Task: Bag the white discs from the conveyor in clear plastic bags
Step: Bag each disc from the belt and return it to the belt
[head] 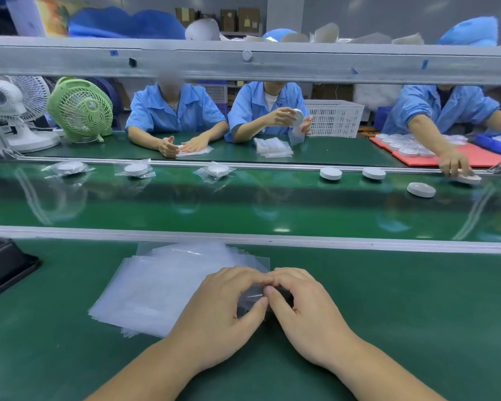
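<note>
Pinching clear bag (pixel 254 296) between left hand (pixel 223 312), right hand (pixel 304 314) | contents unclear | discs (pixel 420 189) well beyond

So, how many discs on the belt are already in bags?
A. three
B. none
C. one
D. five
A: a bagged disc, a second and a third lie on the left part of the belt; the bare discs lie further right.

No legible text (labels too blurred).
</note>
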Available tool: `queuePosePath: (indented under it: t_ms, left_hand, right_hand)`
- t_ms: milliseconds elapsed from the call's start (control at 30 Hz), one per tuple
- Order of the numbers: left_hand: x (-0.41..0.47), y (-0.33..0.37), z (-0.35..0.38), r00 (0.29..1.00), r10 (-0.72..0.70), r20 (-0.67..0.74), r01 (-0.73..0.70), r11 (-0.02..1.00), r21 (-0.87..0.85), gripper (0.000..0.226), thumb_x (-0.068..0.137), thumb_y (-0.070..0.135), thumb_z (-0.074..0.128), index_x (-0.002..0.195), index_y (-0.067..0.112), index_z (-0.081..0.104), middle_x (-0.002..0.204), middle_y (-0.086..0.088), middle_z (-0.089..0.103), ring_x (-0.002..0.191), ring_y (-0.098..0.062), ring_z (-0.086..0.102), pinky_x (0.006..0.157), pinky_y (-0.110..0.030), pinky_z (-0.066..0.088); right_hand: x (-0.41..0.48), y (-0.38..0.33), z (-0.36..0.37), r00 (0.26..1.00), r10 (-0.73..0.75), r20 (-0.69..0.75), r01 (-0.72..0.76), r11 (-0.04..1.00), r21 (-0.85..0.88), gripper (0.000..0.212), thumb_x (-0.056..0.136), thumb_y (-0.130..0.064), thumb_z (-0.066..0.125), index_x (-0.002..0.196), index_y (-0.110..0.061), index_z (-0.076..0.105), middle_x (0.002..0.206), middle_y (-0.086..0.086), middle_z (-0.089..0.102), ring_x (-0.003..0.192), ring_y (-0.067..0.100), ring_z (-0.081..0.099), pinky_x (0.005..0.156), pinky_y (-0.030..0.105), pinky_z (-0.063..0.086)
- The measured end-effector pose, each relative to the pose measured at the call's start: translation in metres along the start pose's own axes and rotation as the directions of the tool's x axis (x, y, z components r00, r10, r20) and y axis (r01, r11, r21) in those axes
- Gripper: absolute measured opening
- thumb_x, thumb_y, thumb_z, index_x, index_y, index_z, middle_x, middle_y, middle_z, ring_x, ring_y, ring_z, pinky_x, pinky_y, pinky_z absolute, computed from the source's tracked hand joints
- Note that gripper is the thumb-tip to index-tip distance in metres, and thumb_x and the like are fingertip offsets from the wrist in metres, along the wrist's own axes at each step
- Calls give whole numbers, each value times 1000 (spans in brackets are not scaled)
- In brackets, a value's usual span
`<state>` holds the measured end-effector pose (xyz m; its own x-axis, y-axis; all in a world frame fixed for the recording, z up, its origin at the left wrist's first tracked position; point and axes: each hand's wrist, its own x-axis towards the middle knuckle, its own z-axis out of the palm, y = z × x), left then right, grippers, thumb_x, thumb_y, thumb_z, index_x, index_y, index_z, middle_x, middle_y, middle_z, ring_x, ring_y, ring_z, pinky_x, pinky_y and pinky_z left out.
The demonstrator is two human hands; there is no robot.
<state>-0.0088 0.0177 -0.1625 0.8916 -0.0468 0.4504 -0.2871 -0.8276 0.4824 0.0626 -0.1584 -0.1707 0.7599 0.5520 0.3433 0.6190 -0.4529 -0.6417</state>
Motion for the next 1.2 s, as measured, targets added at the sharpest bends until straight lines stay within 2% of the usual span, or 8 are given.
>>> queuePosePath:
  t_ms: [267,767,933,1200]
  left_hand:
    - [0,1,-1,1000,7,-5,-7,1000,-6,29,93,47,55,122,54,53,119,39,56,116,9,52,98,-20,42]
    - [0,3,-2,1000,-8,15,8,1000,1,30,91,48,51,121,52,53,118,38,56,116,10,50,98,-12,36]
    - [0,4,-3,1000,-14,22,14,1000,6,30,91,48,51,121,53,52,119,38,56,117,10,49,98,-8,32]
    - [-1,3,-3,999,-16,33,16,1000,10,30,91,48,51,121,51,56,119,37,56,117,10,49,99,-7,31]
  right_hand:
    - [0,0,0,1000,2,-2,-2,1000,5,28,94,-40,47,107,-42,72,111,-38,57,121,-6,47,100,9,33]
    - [0,1,1,1000,2,-2,-2,1000,6,28,94,-40,47,107,-42,72,110,-39,57,120,-9,46,98,6,31]
    - [0,1,1,1000,6,-1,-6,1000,6,28,94,-41,47,108,-41,72,109,-38,59,122,-7,47,100,8,33]
    - [0,2,0,1000,-1,15,1,1000,-8,25,98,-36,50,110,-37,72,109,-33,60,121,-6,47,102,13,34]
